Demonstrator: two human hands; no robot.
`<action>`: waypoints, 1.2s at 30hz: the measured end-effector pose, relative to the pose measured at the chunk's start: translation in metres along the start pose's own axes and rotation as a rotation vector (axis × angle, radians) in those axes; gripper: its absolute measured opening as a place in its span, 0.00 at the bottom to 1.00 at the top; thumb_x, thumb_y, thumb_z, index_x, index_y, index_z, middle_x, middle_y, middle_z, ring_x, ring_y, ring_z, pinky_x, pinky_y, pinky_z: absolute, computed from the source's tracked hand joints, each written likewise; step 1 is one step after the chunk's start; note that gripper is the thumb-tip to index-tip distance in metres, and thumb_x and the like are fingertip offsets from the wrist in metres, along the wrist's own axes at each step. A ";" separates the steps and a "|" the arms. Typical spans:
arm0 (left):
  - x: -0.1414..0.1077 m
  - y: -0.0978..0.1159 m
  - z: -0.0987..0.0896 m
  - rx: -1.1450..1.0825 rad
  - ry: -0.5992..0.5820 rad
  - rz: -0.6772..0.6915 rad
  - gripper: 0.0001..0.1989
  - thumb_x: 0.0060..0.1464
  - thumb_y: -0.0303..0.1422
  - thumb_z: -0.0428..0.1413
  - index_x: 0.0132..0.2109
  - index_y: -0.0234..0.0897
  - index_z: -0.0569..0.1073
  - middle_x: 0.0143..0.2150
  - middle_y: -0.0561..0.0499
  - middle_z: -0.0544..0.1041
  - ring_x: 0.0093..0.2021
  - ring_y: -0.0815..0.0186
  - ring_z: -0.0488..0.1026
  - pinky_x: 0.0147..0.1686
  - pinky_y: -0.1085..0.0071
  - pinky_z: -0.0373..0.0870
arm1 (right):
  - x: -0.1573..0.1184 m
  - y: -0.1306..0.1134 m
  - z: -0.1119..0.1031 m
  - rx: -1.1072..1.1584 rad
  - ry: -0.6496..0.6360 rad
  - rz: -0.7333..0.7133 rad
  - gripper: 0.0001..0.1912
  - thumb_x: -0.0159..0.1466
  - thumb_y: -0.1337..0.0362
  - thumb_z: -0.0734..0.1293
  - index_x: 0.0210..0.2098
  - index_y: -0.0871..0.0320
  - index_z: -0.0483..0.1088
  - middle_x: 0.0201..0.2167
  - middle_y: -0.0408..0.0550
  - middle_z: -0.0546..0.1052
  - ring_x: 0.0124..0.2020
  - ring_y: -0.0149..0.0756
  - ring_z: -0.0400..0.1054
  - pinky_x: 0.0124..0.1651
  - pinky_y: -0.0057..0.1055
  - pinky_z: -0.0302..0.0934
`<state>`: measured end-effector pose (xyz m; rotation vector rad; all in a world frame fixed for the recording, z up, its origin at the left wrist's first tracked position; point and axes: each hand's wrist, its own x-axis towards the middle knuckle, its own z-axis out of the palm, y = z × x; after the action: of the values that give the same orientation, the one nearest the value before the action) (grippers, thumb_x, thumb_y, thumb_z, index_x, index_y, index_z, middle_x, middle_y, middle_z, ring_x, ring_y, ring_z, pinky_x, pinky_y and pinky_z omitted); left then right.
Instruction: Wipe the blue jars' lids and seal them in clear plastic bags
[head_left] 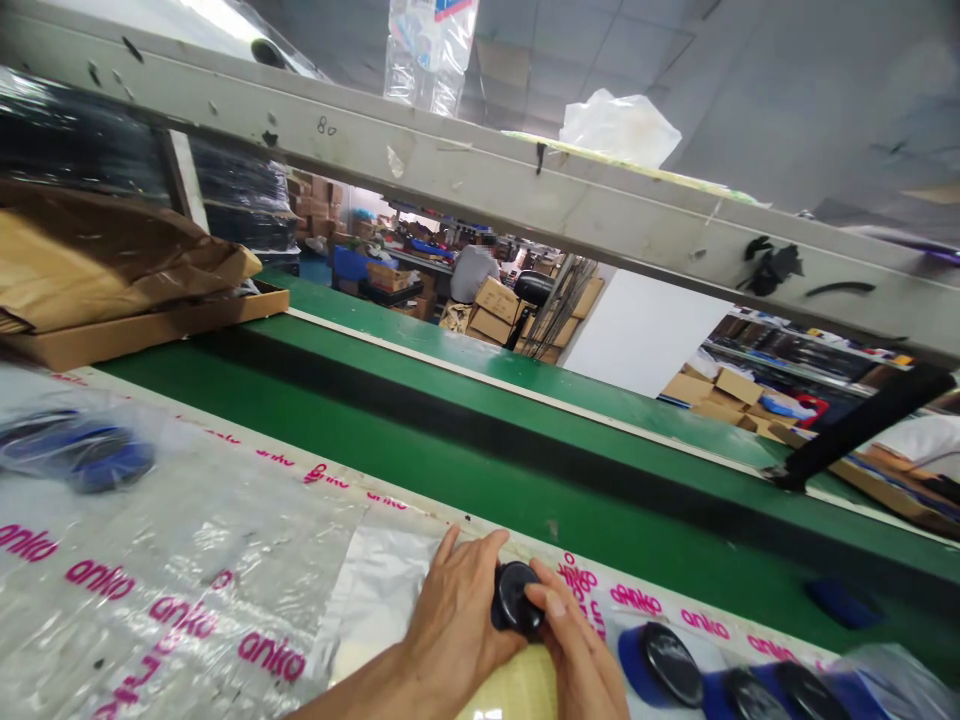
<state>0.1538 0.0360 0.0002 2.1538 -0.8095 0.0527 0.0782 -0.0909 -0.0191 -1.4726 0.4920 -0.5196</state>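
Observation:
My left hand and my right hand meet at the bottom middle of the head view, both gripping a small round black part. The part sits over clear plastic bags printed with pink "anko" lettering. Just right of my right hand lie several blue pieces with black round discs inside clear plastic. At the far left a blue and black item lies inside a plastic bag.
A green conveyor belt runs diagonally beyond the bags. A flat cardboard box with brown paper rests at the left. A grey frame beam crosses overhead. Cartons are stacked on the floor behind.

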 end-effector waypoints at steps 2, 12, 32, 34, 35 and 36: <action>-0.001 0.000 0.000 0.002 -0.007 0.004 0.45 0.37 0.29 0.72 0.62 0.30 0.63 0.53 0.39 0.78 0.56 0.50 0.75 0.71 0.40 0.51 | 0.000 0.001 0.001 0.007 0.002 -0.009 0.27 0.58 0.36 0.71 0.35 0.55 0.82 0.59 0.52 0.74 0.64 0.58 0.61 0.65 0.45 0.60; 0.000 0.002 -0.006 -0.002 -0.016 0.008 0.44 0.38 0.26 0.70 0.62 0.31 0.63 0.53 0.39 0.78 0.56 0.49 0.75 0.70 0.39 0.51 | -0.003 -0.007 0.007 0.013 0.001 0.016 0.27 0.56 0.36 0.72 0.36 0.53 0.83 0.59 0.52 0.74 0.66 0.58 0.58 0.71 0.52 0.46; 0.000 0.005 -0.012 0.010 -0.063 0.000 0.44 0.40 0.25 0.70 0.63 0.31 0.61 0.53 0.39 0.78 0.56 0.51 0.74 0.70 0.40 0.50 | -0.008 -0.018 0.012 -0.033 0.026 -0.041 0.23 0.58 0.40 0.72 0.36 0.53 0.82 0.56 0.54 0.76 0.63 0.58 0.62 0.69 0.51 0.50; 0.000 0.003 -0.010 0.018 -0.051 0.006 0.43 0.41 0.26 0.70 0.63 0.31 0.61 0.53 0.39 0.78 0.56 0.51 0.74 0.70 0.40 0.51 | -0.009 -0.016 0.012 -0.060 0.028 -0.069 0.24 0.59 0.40 0.71 0.36 0.54 0.82 0.56 0.54 0.76 0.62 0.57 0.63 0.68 0.50 0.53; 0.001 0.002 -0.010 0.021 -0.049 0.007 0.43 0.41 0.26 0.70 0.63 0.31 0.61 0.53 0.39 0.78 0.56 0.51 0.74 0.70 0.40 0.51 | -0.009 -0.015 0.012 -0.077 0.031 -0.087 0.24 0.60 0.40 0.70 0.37 0.54 0.82 0.56 0.54 0.76 0.62 0.56 0.63 0.67 0.50 0.54; 0.001 0.002 -0.010 0.022 -0.051 0.007 0.42 0.42 0.26 0.70 0.63 0.31 0.61 0.53 0.39 0.78 0.57 0.52 0.74 0.70 0.40 0.51 | -0.009 -0.013 0.012 -0.095 0.033 -0.109 0.24 0.61 0.40 0.69 0.37 0.54 0.82 0.56 0.54 0.75 0.62 0.56 0.64 0.67 0.50 0.55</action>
<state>0.1555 0.0415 0.0084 2.1812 -0.8495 0.0104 0.0780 -0.0760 -0.0058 -1.5903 0.4697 -0.6147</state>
